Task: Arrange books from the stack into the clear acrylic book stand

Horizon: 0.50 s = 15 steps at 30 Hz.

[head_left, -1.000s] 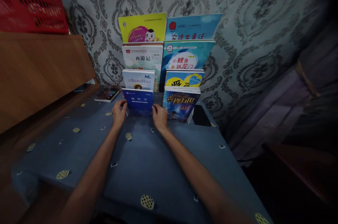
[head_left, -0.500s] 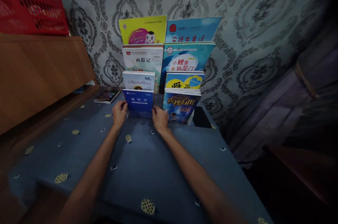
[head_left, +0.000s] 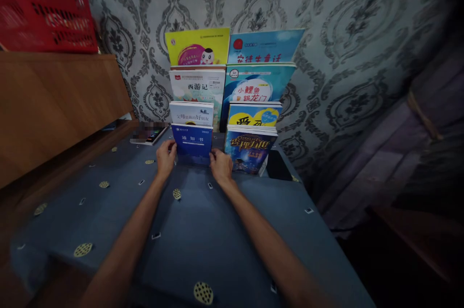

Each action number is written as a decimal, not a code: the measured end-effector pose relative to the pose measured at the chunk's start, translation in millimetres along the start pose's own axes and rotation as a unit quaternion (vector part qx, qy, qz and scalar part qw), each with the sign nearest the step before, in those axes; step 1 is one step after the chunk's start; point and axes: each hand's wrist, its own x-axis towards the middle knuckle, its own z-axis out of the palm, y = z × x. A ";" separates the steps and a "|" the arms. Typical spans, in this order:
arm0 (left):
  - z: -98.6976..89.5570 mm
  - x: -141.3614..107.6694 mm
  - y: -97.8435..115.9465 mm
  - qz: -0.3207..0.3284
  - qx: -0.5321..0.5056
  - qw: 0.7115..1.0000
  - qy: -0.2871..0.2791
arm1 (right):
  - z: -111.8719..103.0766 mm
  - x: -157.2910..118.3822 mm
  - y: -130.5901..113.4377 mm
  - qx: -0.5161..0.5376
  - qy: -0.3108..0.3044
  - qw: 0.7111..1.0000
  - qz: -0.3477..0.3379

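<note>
Slightly higher than in the earlier frames, the dark blue book (head_left: pixel 194 147) now covers more of the small picture on the pale book (head_left: pixel 192 111) right behind it. The whole row of books also sits a little lower in view, as the camera has tipped up a touch. Both hands keep their places at the sides of the dark blue book.

The left hand (head_left: pixel 166 157) has its fingers drawn in close at the book's left edge, and the right hand (head_left: pixel 221 166) has its thumb and fingers nearly closed on the right edge. The book is between the two, upright and facing the person, its upper part rising above the fingertips and its lower part reaching down near the tablecloth (head_left: pixel 181 230). How firmly each hand presses cannot be told.

To the right of the right hand stands a book with gold lettering (head_left: pixel 250 152), apart from the blue one, with a yellow and blue book (head_left: pixel 253 114) behind it. Taller books rise at the back, among them a yellow-green book (head_left: pixel 197 44) on the left. A black flat object (head_left: pixel 278 165) lies just beside the gold-lettered book, and another dark item (head_left: pixel 150 134) lies to the left, past the left hand.
</note>
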 end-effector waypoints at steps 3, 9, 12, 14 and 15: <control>2.4 -1.6 0.6 -0.010 -0.006 1.000 0.002 | 0.1 0.8 0.3 0.001 -0.001 1.000 -0.001; 4.5 0.2 -4.4 -0.028 -0.034 0.999 0.013 | 2.4 2.2 2.7 0.003 0.003 1.000 -0.009; 4.4 1.7 -7.2 -0.031 -0.054 0.998 0.008 | 4.3 3.0 4.5 0.005 0.006 1.000 -0.013; 4.2 2.1 -8.9 -0.036 -0.066 0.997 0.004 | 5.1 3.5 5.3 0.006 0.008 1.000 -0.014; 4.2 2.1 -9.8 -0.039 -0.071 0.997 0.001 | 5.3 3.7 5.5 0.006 0.008 1.000 -0.014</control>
